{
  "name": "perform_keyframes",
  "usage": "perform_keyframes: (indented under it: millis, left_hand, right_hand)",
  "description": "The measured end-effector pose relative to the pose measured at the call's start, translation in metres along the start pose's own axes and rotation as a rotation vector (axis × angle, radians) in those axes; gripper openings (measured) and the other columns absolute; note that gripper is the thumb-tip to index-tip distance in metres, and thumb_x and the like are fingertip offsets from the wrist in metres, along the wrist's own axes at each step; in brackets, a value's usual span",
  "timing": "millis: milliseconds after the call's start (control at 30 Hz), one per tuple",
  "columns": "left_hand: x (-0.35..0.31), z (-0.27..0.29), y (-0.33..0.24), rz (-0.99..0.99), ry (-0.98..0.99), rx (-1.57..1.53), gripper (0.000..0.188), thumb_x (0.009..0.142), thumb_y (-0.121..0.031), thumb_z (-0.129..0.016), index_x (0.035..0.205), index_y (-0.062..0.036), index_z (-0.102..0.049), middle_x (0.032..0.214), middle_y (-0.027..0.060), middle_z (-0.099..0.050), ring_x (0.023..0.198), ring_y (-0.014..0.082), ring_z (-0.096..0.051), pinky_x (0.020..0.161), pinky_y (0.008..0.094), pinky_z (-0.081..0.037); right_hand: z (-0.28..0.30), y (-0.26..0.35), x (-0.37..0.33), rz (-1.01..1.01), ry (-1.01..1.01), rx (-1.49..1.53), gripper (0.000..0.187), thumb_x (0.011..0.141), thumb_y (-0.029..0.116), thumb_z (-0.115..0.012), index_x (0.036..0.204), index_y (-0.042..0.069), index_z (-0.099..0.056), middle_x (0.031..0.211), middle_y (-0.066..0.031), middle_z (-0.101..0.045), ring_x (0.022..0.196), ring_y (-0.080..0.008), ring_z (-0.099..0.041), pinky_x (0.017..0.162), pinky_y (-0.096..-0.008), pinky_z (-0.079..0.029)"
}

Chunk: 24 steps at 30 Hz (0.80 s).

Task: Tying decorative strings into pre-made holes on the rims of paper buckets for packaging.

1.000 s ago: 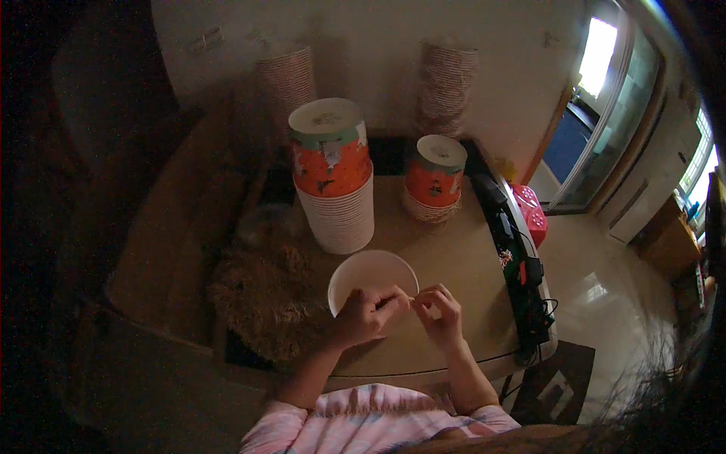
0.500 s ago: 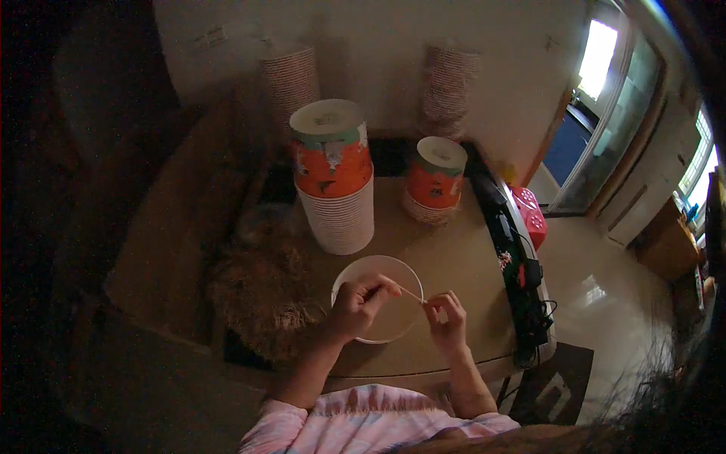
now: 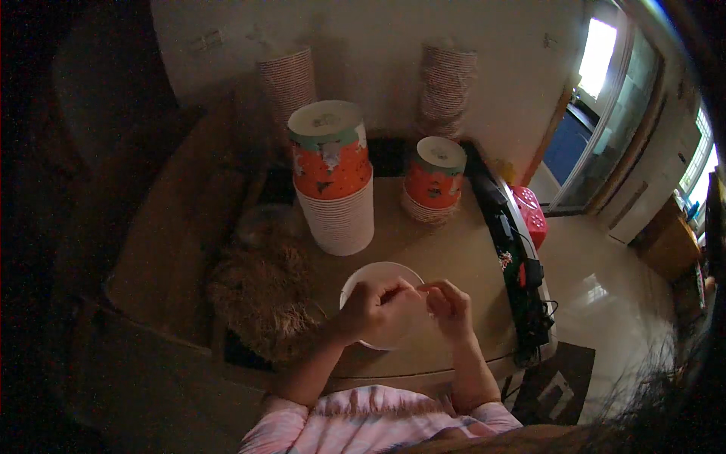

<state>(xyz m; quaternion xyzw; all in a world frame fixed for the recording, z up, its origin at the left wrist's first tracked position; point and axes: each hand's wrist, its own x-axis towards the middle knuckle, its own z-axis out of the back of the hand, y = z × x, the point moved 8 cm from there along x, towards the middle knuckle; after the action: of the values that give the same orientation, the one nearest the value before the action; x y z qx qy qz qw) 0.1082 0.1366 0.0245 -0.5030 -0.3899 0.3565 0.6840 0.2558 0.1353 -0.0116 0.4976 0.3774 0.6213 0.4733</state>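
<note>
A white paper tub [image 3: 382, 271] stands mouth up on the table in front of me, its opening partly covered by my hands. My left hand [image 3: 378, 306] is over the tub with its fingers curled closed. Beside it, my right hand [image 3: 448, 306] is also closed at the tub's right rim, thumb and fingers pinched. The fingertips of both hands nearly meet, and whatever is between them is too small and blurred to make out. Left of the tub lies a heap of brown, stringy fibres [image 3: 265, 291].
Beyond the tub rises a tall stack of upturned tubs [image 3: 333, 170], orange and green on top. A shorter orange stack [image 3: 435, 178] is to its right. Two wrapped stacks stand by the wall. A power strip with cables [image 3: 529, 280] runs along the table's right edge.
Both hands have come together; the thin pale strand stretched between them earlier no longer shows. The tub has shifted slightly right and toward me.
</note>
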Motion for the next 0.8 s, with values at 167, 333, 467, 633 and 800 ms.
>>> perform_keyframes:
  millis: [167,333,467,633,800]
  left_hand:
    - [0.007,0.017,-0.002,-0.094,-0.096,-0.009,0.011,0.084,-0.009,-0.054,0.083,-0.0013,-0.062,0.077,0.0071,-0.060,0.069,0.0144,-0.057,0.065,0.0257,-0.045]
    - [0.018,0.040,0.007,-0.070,-0.214,0.162,0.010,0.084,-0.009,-0.055,0.081,0.0006,-0.058,0.074,0.0068,-0.058,0.067,0.0139,-0.055,0.063,0.0263,-0.045]
    - [0.015,0.078,0.058,-0.304,-0.543,0.207,0.011,0.087,-0.011,-0.055,0.095,-0.0041,-0.056,0.084,0.0020,-0.058,0.077,0.0124,-0.055,0.072,0.0265,-0.045]
    - [0.025,0.091,0.104,-0.041,-0.490,0.165,0.009,0.087,-0.011,-0.055,0.093,-0.0047,-0.054,0.084,0.0018,-0.055,0.077,0.0120,-0.052,0.069,0.0267,-0.044]
    - [0.022,0.103,0.110,-0.080,-0.563,0.077,0.010,0.086,-0.011,-0.054,0.086,-0.0018,-0.051,0.072,0.0037,-0.052,0.066,0.0127,-0.052,0.059,0.0266,-0.044]
  right_hand:
    - [-0.020,0.024,0.003,0.220,0.201,0.000,0.010,0.087,0.008,-0.055,0.092,0.001,-0.059,0.081,-0.0024,-0.061,0.071,-0.0080,-0.054,0.065,-0.0221,-0.045]
    - [0.007,-0.011,0.020,0.057,-0.094,0.182,0.008,0.087,0.009,-0.055,0.088,0.001,-0.058,0.082,-0.0025,-0.060,0.073,-0.0083,-0.055,0.066,-0.0228,-0.045]
    - [0.004,-0.036,0.037,0.004,-0.120,0.161,0.009,0.088,0.009,-0.055,0.083,0.001,-0.056,0.077,-0.0042,-0.059,0.071,-0.0101,-0.055,0.065,-0.0244,-0.045]
    - [-0.003,-0.054,0.042,-0.012,-0.087,0.274,0.012,0.089,0.012,-0.054,0.085,0.001,-0.056,0.074,-0.0050,-0.060,0.067,-0.0103,-0.054,0.060,-0.0245,-0.045]
    - [-0.008,-0.065,0.048,-0.163,-0.060,0.179,0.011,0.089,0.010,-0.052,0.088,0.000,-0.057,0.074,-0.0045,-0.061,0.066,-0.0088,-0.054,0.060,-0.0238,-0.045]
